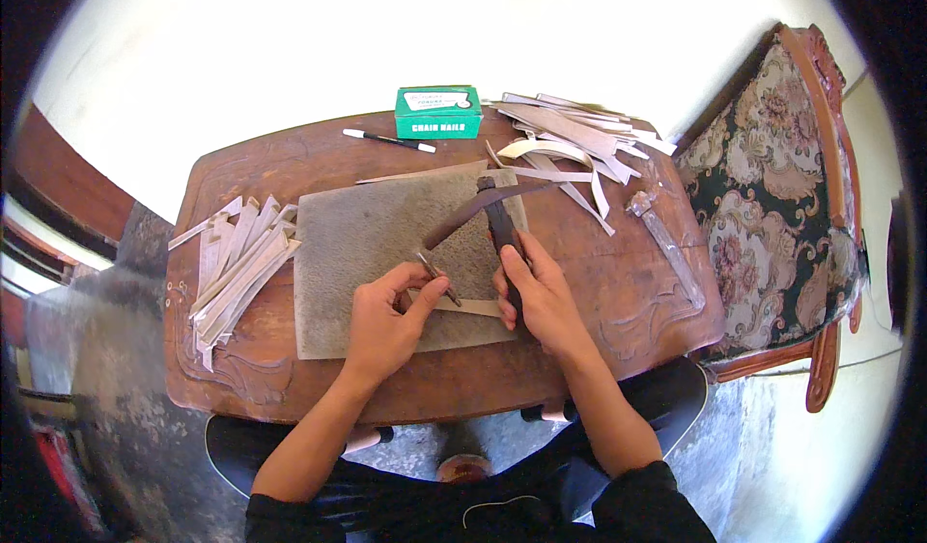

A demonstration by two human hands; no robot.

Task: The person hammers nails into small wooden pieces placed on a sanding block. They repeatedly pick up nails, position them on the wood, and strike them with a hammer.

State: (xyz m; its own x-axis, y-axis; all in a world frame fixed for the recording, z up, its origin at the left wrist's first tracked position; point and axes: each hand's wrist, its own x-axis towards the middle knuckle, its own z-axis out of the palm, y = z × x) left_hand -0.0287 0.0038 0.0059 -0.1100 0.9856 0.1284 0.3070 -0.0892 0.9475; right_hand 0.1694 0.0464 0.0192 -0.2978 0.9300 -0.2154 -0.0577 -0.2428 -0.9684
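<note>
Now, left hand [384, 323]: my grip pinches a nail [437, 278] upright over the strip [462, 305] on the mat [386, 253].
Right hand [541, 297]: closed around the hammer [502, 224].
Risk: a skewed blow could strike my fingertips [428, 292] or bend the nail.

The grey mat [367, 244] fills the middle of the worktop [618, 273], and its left half lies bare, open to a reach from the near edge. On the worktop's left side a fan of pale strips [237, 263] blocks the way. Along the far edge stand a green box [437, 111] and a pen [388, 139], with a gap of bare wood between pen and mat. A heap of strips [570, 138] crowds the far right corner. A hammer [666, 244] lies on the right side; bare wood runs between it and the mat. An upholstered chair [782, 205] closes off the right.
</note>
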